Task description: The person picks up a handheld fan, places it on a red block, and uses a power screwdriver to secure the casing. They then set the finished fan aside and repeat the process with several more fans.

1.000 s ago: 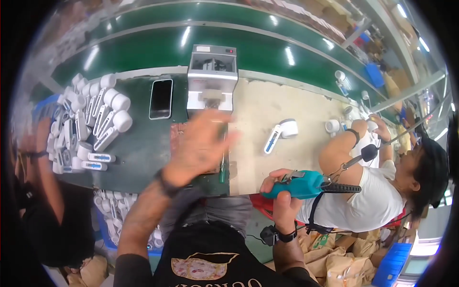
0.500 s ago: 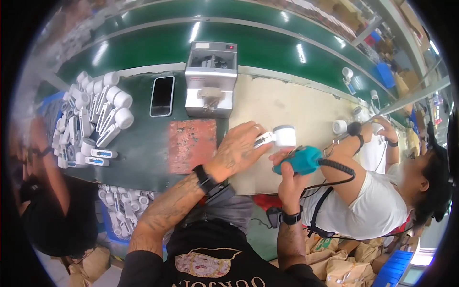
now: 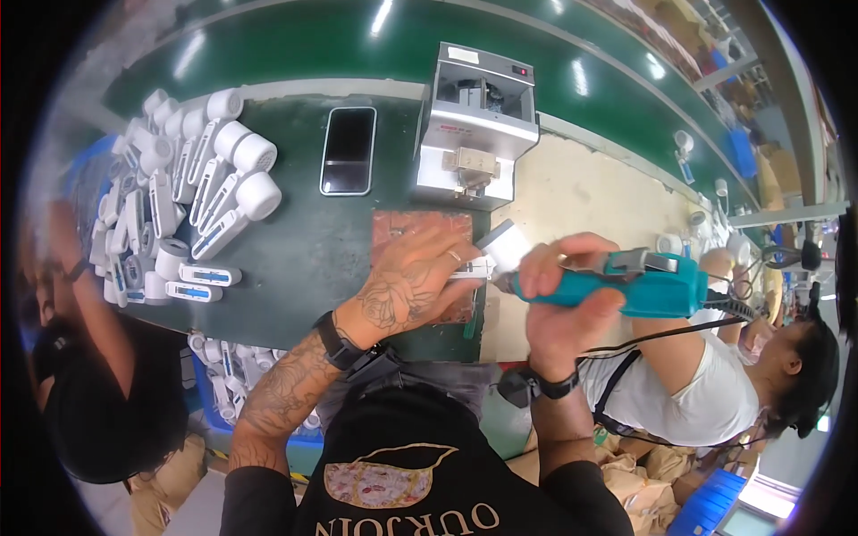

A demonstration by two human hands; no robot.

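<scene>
My left hand (image 3: 416, 277) is closed around the slim handle of a white handheld device (image 3: 506, 245) with a short cylindrical head, over the right edge of a worn red mat (image 3: 398, 223). My right hand (image 3: 572, 299) grips a teal electric screwdriver (image 3: 666, 284), which lies nearly level with its cord end to the right. Its nose points left at the device's handle, close to my left fingertips. Whether the bit touches the handle is hidden by my fingers.
A silver machine (image 3: 474, 134) stands beyond my hands, with a phone (image 3: 348, 150) left of it. Many similar white devices (image 3: 223, 196) are heaped at the left, more in a blue crate (image 3: 214, 406) below. Co-workers sit left and right (image 3: 706, 384); a cable trails right.
My left hand and the device have moved left, from the beige board to the red mat's edge. The screwdriver has swung level, its nose now at the handle. My view has shifted.
</scene>
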